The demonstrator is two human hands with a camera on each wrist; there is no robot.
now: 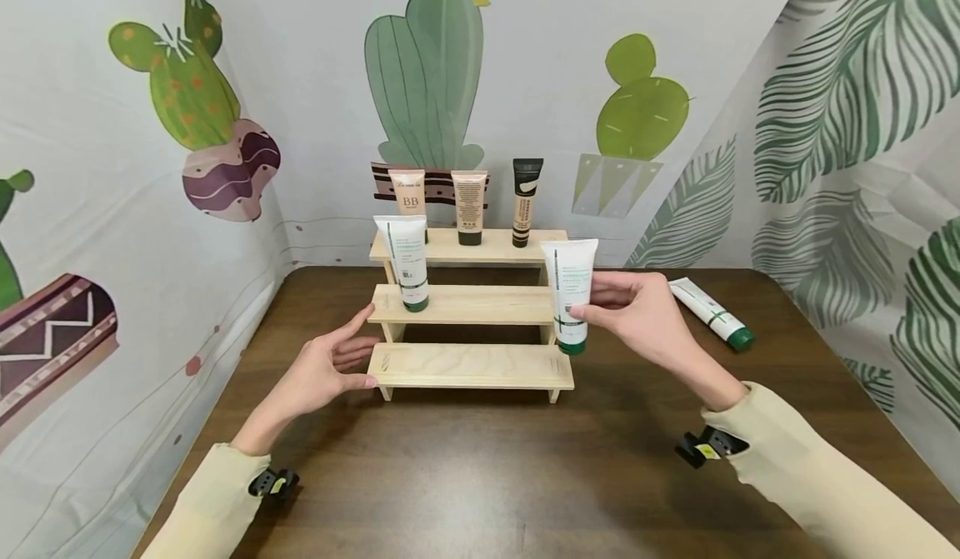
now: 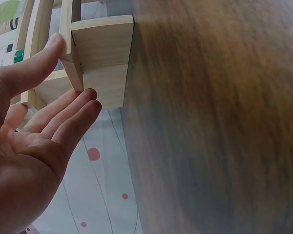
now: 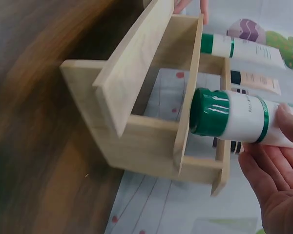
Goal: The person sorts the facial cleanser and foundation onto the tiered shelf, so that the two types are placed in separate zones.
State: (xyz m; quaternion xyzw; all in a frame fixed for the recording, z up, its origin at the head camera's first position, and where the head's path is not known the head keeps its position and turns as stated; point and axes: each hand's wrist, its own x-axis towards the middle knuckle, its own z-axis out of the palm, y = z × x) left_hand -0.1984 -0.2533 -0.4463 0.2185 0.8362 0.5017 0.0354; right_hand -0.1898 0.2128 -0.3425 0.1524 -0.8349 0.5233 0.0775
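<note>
A three-step wooden display rack [image 1: 472,365] stands on the table. My right hand [image 1: 637,313] pinches a white squeeze tube with a green cap [image 1: 572,280] between thumb and fingers. The tube is upright, cap down, at the right end of the middle step; the right wrist view has its green cap [image 3: 210,112] right at the step's edge. My left hand [image 1: 326,371] rests at the rack's left side, fingers extended, thumb [image 2: 48,56] against the bottom step's edge. A matching white tube [image 1: 408,261] stands cap down on the middle step's left end.
On the top step stand a pink BB tube [image 1: 408,194], a beige tube [image 1: 470,207] and a black-and-beige tube [image 1: 524,202]. Another white tube [image 1: 711,312] lies on the brown table [image 1: 480,476] at the right. A cactus-print cloth [image 1: 315,101] hangs behind.
</note>
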